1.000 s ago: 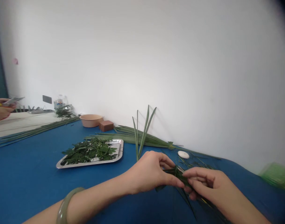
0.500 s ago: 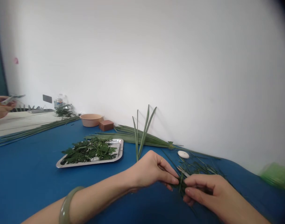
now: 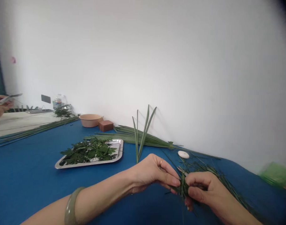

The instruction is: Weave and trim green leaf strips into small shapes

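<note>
The left hand (image 3: 157,175) pinched the green leaf bundle (image 3: 183,184) between thumb and fingers, and the right hand (image 3: 203,189) gripped its other side, over the bench (image 3: 30,175), well in front of its back edge and toward its right end. A second earlier the bundle had stretched sideways between them; now it sat bunched, strands hanging down. The work seemed to be at gathering or tightening — though fingers hid any knot.

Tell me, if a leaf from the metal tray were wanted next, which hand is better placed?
Likely the left hand: it is nearer the metal tray, while the right hand lies farther off, beyond it. Both hold green strips, so the left would need to let go first.
</note>
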`<move>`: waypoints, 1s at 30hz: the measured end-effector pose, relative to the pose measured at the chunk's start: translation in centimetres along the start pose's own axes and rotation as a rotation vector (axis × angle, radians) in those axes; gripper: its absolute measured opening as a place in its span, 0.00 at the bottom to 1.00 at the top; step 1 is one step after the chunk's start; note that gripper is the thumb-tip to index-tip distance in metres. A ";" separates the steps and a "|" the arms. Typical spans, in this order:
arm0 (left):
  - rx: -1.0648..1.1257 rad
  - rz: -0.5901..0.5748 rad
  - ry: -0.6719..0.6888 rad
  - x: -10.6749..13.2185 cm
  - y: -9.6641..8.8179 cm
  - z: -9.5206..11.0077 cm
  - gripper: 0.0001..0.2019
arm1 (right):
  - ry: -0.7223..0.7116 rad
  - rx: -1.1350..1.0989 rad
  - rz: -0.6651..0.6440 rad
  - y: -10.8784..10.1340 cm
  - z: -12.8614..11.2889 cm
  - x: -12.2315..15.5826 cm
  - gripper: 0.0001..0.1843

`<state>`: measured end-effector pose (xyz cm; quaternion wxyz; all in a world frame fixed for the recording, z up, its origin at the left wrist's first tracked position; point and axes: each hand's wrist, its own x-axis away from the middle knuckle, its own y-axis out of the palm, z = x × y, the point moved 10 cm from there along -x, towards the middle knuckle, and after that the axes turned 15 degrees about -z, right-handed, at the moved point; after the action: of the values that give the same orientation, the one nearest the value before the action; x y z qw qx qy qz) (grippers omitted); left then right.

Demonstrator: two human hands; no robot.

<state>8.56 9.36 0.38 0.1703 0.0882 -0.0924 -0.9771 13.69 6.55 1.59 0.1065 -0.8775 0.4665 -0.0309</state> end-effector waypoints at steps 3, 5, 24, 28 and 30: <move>0.004 0.017 0.006 0.1 0.0 0.1 0.06 | 0.006 -0.006 -0.011 -0.1 0.2 0.0 0.10; 0.003 0.032 0.004 0.1 -0.1 0.0 0.06 | 0.001 -0.001 -0.007 -0.2 0.3 0.0 0.10; -0.992 0.261 0.023 1.4 -1.4 5.4 0.09 | -0.218 1.316 0.449 -0.8 -5.3 2.6 0.11; -1.242 0.383 0.086 1.9 0.1 6.3 0.12 | -0.449 1.835 0.616 2.8 -6.3 4.3 0.14; -1.238 0.370 0.134 1.9 0.9 5.9 0.12 | -0.488 1.997 0.665 4.0 -6.3 4.6 0.14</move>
<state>5.87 8.70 6.06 0.3605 0.0172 0.4849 -0.7967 12.03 -0.42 6.61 0.8669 -0.2062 0.4116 -0.1912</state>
